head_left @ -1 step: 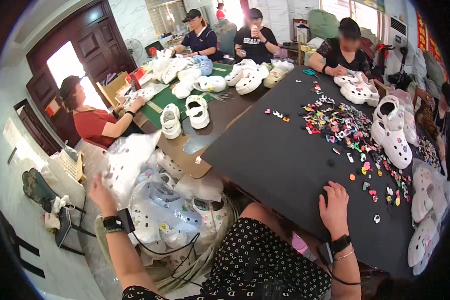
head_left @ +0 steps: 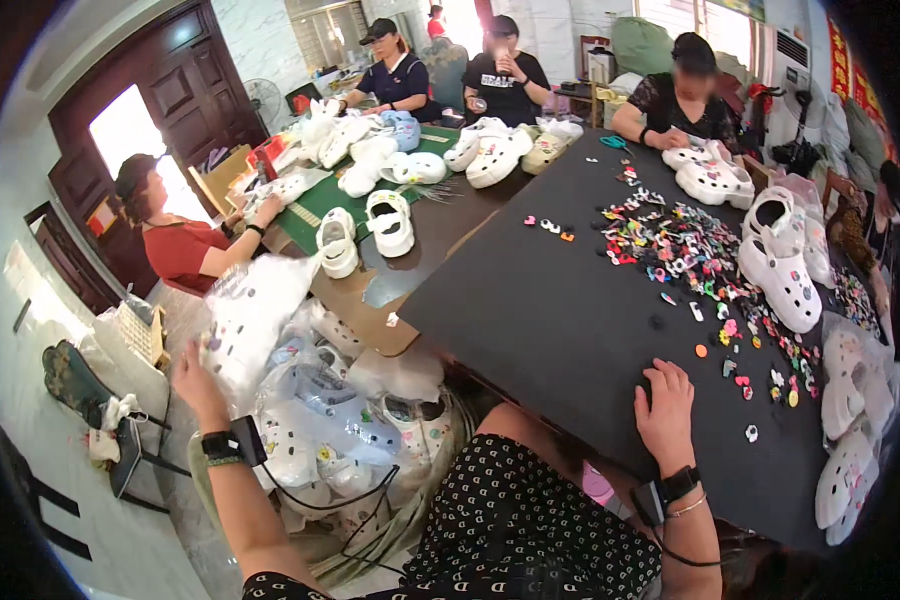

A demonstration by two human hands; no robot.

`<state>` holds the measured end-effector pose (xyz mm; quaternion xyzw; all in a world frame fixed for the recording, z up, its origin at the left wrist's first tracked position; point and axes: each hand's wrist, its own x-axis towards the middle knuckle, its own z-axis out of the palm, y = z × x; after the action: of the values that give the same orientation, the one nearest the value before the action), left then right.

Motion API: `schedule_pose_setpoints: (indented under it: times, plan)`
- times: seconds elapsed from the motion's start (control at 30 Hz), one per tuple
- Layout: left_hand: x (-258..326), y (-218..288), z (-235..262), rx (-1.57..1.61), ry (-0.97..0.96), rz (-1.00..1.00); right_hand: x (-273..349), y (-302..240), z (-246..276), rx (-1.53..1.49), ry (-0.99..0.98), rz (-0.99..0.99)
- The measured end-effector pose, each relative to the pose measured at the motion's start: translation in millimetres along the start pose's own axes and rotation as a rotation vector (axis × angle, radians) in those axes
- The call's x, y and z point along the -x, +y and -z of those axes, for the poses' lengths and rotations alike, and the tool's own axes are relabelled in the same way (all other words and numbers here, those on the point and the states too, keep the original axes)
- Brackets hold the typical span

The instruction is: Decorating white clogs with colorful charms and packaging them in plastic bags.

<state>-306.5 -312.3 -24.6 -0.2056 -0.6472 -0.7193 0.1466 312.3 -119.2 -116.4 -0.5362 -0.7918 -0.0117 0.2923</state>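
Note:
At the left, my left hand (head_left: 198,388) is closed on the side of white clogs in a clear plastic bag (head_left: 248,322); the bag hides part of its fingers. Below this bag, a sack (head_left: 208,490) is heaped with more bagged clogs, among them a light blue clog (head_left: 345,408). My right hand (head_left: 667,408) lies on the black tabletop (head_left: 540,310), fingers stretched out and nothing in it. Small colourful shoe charms (head_left: 675,245) are scattered beyond it, and one white charm (head_left: 751,433) lies to its right.
White clogs (head_left: 785,285) line the table's right side, with bagged clogs (head_left: 845,375) nearer. A green-topped table (head_left: 295,232) at the back left carries many clogs. Co-workers sit around both tables. A chair (head_left: 130,450) stands at far left; cables hang from my wrists.
The whole view has shifted very slightly. Both hands keep their places, the left at the bagged clogs and the right on the tabletop.

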Motion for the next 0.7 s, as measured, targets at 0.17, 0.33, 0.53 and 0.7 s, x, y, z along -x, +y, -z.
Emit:
schedule_pose_setpoints:
  times: [0.17, 0.33, 0.53, 0.7]
  plan:
    - [30, 73, -66, 0.176, -0.363, -0.045, 1, 4, -5, -0.008, 0.037, 0.01]
    - [95, 100, -152, 0.456, -0.706, -0.096, 1, 7, -2, -0.145, 0.11, -0.06]
    - [169, 95, -230, 0.391, -0.89, -0.103, 2, 19, -3, -0.338, 0.28, -0.148]
    - [234, 75, -276, 0.328, -1.289, -0.191, -1, 23, -1, -0.493, 0.338, -0.286]
